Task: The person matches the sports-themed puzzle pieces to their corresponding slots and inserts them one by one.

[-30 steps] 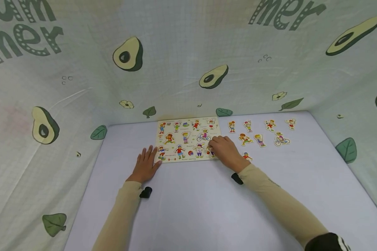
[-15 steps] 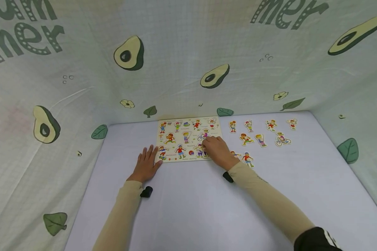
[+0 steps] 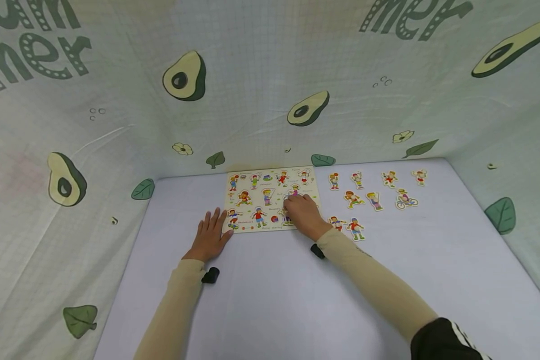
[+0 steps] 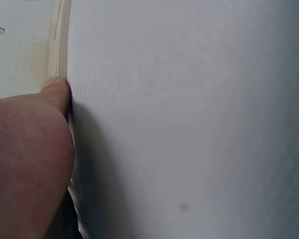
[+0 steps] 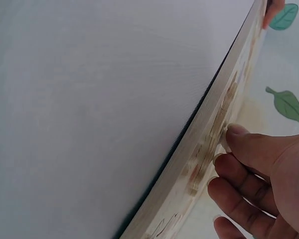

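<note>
We see a pale picture board (image 3: 255, 203) lying flat on the white table (image 3: 261, 290), near its far edge and printed with rows of small figures doing sports. Our left hand (image 3: 209, 237) is released, palm down with the fingers spread at the board's left side; the thumb touches the board's near left corner, and the left wrist view shows it against the edge. Our right hand (image 3: 306, 215) is over the right part of the board with its fingers bent, thumb and fingertips close together at the surface and covering some of the printed figures; we cannot tell whether they pinch anything. Just to the right of the board, nine loose cutouts lie apart from it on the table: four in the far row, three in the middle row, including a running figure (image 3: 353, 200) and a figure on a bicycle (image 3: 406, 199), and two in the near row, beside our right wrist, one of them a figure in a blue cap (image 3: 355, 229). We wear beige sleeves (image 3: 166, 305), and a small black device (image 3: 211, 275) sits at the left wrist. Behind the table hangs a pale cloth (image 3: 252, 65) printed with avocados (image 3: 184, 76) and leaves (image 3: 80, 320).
</note>
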{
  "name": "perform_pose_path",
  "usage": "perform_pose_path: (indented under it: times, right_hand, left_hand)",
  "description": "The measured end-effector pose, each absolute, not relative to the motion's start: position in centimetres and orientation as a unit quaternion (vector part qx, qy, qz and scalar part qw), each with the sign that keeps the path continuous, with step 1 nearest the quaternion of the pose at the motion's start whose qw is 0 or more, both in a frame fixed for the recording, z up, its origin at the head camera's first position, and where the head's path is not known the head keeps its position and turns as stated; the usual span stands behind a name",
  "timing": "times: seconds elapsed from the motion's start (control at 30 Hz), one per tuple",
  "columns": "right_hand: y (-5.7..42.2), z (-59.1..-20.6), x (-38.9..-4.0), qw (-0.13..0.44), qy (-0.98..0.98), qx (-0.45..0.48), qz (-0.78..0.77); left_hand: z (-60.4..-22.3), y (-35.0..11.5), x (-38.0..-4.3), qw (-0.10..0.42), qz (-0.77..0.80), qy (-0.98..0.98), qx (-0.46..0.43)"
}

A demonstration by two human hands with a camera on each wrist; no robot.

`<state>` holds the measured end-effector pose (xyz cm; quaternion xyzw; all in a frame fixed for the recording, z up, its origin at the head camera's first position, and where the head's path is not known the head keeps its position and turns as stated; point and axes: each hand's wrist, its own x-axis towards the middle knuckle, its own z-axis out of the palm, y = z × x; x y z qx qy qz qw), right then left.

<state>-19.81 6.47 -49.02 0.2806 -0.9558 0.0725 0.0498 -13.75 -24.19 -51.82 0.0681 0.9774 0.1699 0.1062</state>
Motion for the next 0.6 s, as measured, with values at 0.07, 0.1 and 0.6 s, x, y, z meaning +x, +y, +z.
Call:
perform_pose_path:
  times: [0.07, 0.1, 0.6]
  right_hand:
    - [6.32, -49.01, -19.85, 0.048, -0.956, 0.281, 0.075]
    - [6.25, -49.0, -19.86, 0.048, -0.956, 0.281, 0.076]
    - [5.64, -48.53, -19.49, 0.024, -0.96, 0.274, 0.059]
  left_hand:
    - [-51.64, -24.1, -13.74, 0.106, 0.176, 0.976, 0.067]
    - [-51.55, -24.06, -13.73, 0.105, 0.176, 0.976, 0.067]
    - [-51.91, -24.18, -13.71, 0.1, 0.179, 0.976, 0.071]
